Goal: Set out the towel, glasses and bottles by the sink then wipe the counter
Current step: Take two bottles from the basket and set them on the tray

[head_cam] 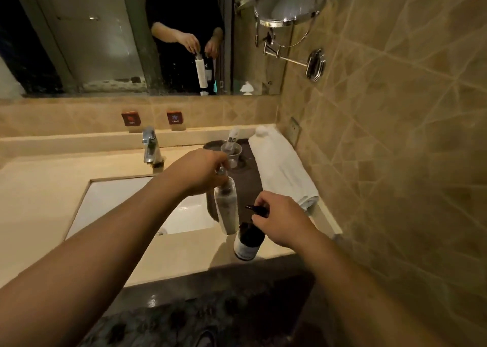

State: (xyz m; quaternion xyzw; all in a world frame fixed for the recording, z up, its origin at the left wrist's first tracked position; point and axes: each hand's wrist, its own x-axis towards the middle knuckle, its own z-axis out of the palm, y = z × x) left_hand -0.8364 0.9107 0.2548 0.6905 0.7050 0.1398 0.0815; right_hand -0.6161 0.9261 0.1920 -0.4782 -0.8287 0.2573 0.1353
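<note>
My left hand (204, 171) grips the pump top of a tall white bottle (227, 207), which hangs above the sink's right edge. My right hand (283, 220) holds a dark brown pump bottle (249, 241) by its black pump head, low over the counter's front right. A folded white towel (280, 167) lies along the right wall. A dark tray (250, 183) sits between sink and towel, with a clear glass (232, 153) holding a small tube at its far end.
The white sink basin (116, 201) is sunk into the beige counter (39, 196), with a chrome tap (151, 146) behind it. A wall mirror (105, 36) spans the back. A round swing-arm mirror (288, 4) juts from the tiled right wall.
</note>
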